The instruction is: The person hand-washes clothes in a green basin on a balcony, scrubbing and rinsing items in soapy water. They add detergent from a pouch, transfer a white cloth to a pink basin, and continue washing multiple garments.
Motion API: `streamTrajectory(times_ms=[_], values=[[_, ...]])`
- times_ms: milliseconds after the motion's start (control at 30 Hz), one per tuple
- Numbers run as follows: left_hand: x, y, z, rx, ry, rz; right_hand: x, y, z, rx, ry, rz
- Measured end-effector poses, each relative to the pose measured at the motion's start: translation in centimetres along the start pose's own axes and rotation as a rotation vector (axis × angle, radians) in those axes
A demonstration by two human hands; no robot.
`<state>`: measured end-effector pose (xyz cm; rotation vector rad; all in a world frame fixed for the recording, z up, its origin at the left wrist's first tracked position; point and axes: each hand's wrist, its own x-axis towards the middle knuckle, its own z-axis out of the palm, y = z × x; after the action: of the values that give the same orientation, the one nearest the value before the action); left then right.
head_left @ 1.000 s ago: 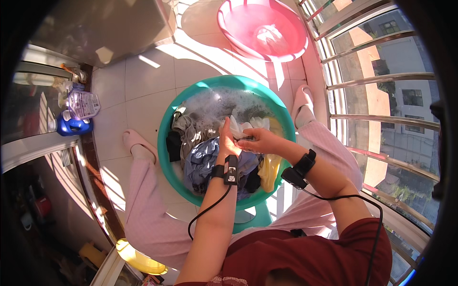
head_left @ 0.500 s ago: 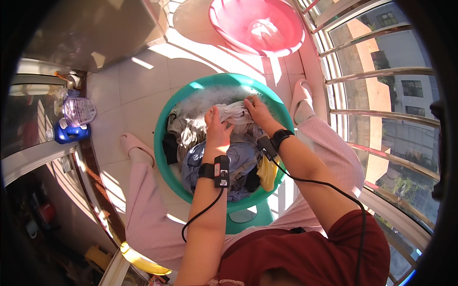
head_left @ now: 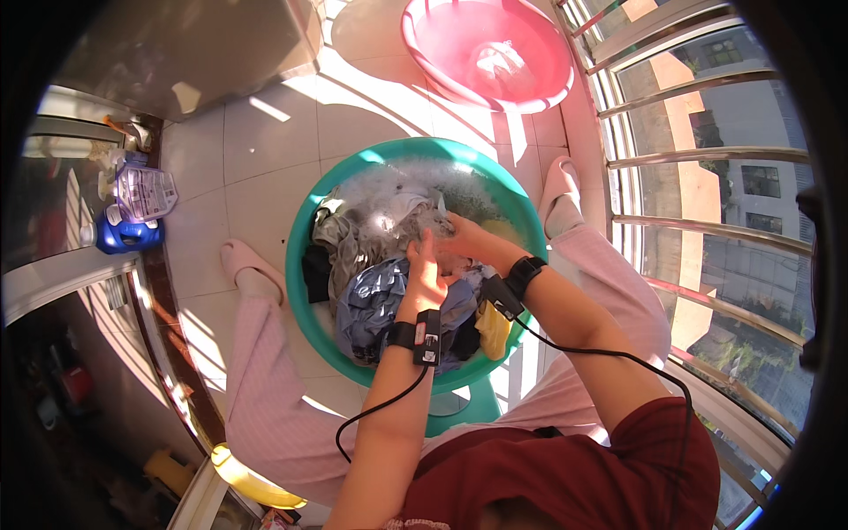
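A green basin (head_left: 298,291) full of foamy water and wet laundry stands between my legs. Over its middle, my left hand (head_left: 427,272) and my right hand (head_left: 471,241) are close together, fingers closed on a wet whitish cloth (head_left: 413,210). Part of the cloth is hidden behind the fingers. Beneath my left hand lies a bunched blue garment (head_left: 371,296). Grey-beige clothes (head_left: 349,243) are heaped to its far left, with a black piece (head_left: 315,274) by the rim. A yellow cloth (head_left: 493,329) rests at the near right, below my right wrist. White suds (head_left: 389,181) cover the far side.
A pink basin (head_left: 424,66) with something whitish inside stands beyond, on the tiled floor (head_left: 265,168). Blue and purple-labelled bottles (head_left: 132,231) are at the left. Metal window bars (head_left: 707,157) line the right. Black cables (head_left: 609,353) run from both wrists.
Both hands have come nearer to me and closer together, bringing the whitish cloth down from a stretched position into a bunch. The view has shifted slightly.
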<state>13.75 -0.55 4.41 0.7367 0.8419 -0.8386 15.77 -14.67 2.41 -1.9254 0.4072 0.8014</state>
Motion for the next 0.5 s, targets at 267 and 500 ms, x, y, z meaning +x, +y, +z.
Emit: streamTrajectory(times_ms=[267, 500], values=[[-0.5, 0.2, 0.7, -0.167, -0.162, 0.146, -12.1, -7.8, -2.5, -0.153, -0.215, -0.042], [-3.0, 2.4, 2.3, -0.111, -0.198, 0.101, -9.8, -7.1, -0.5, -0.009, 0.185, -0.543]])
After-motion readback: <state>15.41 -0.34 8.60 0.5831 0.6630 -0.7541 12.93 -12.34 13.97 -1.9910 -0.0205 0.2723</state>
